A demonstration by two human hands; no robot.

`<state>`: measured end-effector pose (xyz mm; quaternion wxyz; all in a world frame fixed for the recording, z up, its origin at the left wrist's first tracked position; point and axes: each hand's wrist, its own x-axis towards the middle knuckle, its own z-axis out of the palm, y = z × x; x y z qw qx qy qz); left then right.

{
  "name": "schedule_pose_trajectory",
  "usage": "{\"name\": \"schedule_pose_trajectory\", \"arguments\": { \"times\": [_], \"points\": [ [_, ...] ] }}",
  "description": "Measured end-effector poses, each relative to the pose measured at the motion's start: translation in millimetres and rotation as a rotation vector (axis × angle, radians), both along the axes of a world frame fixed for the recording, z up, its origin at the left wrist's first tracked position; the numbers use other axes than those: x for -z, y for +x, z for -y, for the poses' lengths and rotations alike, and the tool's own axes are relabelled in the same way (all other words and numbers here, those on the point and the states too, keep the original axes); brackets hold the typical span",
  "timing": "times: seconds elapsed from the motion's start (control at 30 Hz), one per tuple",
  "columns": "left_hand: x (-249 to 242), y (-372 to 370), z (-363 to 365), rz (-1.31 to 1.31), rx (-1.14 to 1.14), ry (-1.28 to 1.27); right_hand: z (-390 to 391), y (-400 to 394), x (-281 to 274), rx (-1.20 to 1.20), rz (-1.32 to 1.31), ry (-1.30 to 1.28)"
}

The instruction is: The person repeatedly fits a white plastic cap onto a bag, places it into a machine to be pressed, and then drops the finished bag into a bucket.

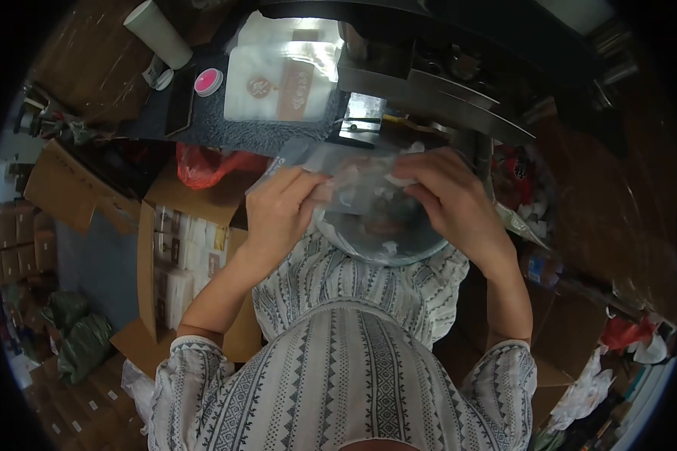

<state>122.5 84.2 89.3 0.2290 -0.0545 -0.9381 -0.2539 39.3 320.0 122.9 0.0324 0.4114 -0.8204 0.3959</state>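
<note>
Both of my hands hold a clear plastic pouch (353,177) over a round metal bowl (387,237) that rests on my lap. My left hand (278,210) pinches the pouch's left edge. On the right edge, my right hand (447,199) grips it with the fingers curled in. The pouch is see-through and crumpled; something small and pale shows inside, too blurred to name. Some brownish bits lie in the bowl.
A stack of white printed pouches (278,83) lies on a dark mat beside a pink lid (208,81) and a paper cup (158,34). A metal machine (429,90) stands ahead. An open carton of packets (177,263) sits at my left, a red bag (203,165) above it.
</note>
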Motion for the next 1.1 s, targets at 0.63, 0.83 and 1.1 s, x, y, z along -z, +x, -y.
{"name": "schedule_pose_trajectory", "arguments": {
  "times": [0.63, 0.83, 1.1],
  "points": [
    [35, -82, -22, 0.504, 0.028, 0.777, -103, -81, 99, 0.667, -0.158, 0.41],
    [72, -59, 50, -0.037, -0.132, -0.468, -100, -52, 60, 0.675, 0.023, 0.392],
    [18, -3, 19, -0.016, -0.187, -0.029, -4, 4, -5, 0.271, 0.41, -0.032]
  ]
}}
